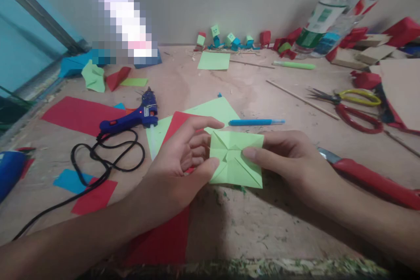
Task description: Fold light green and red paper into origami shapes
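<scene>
A small folded square of light green paper (235, 168) is held up above the table, creases and triangular flaps facing me. My right hand (288, 153) pinches its right side, thumb on the front face. At its left edge is my left hand (187, 153), thumb touching the lower left part, index finger arched over the top and the other fingers curled behind. Beneath my left hand lie a long red paper strip (160, 240) and a larger green sheet (213, 109). Just beyond the folded paper rests a blue pen (256, 122).
A blue glue gun (131, 118) with a looped black cable lies left. Scissors (357, 109), red-handled pliers (377, 179) and a thin stick (302, 99) are on the right. Small paper figures (215, 37) and plastic bottles (318, 26) stand along the wall.
</scene>
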Available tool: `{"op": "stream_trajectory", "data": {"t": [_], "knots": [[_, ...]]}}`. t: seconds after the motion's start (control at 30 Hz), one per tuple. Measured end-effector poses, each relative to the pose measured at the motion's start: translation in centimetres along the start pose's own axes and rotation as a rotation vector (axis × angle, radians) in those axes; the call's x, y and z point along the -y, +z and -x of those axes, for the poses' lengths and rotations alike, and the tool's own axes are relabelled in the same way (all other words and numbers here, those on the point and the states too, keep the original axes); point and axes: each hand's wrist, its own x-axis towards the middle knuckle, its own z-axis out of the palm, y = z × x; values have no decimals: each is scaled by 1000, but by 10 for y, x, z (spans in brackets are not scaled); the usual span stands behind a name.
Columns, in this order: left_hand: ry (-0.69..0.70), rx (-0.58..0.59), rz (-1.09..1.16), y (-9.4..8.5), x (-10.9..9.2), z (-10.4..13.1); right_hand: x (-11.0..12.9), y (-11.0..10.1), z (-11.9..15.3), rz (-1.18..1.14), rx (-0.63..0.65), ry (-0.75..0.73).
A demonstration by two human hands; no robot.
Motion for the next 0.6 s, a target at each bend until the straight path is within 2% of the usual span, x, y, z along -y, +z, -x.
{"op": "stream_trajectory", "data": {"t": [0.13,0.23,0.3,0.37,0.47,0.6], "knots": [[94,-43,-260,-1,-7,2,2,-1,1,226,73,-25],[109,-101,-387,0,-12,-1,1,-2,2,361,147,-34],[81,-148,-362,0,-13,-4,-1,-4,2,397,134,-71],[28,-173,-271,-1,-12,-6,-1,-6,0,405,70,-146],[-67,-112,-196,-2,-9,-7,-1,-8,-3,456,2,-248],[-118,-49,-180,-1,-9,-6,1,-7,-4,485,97,-199]]}}
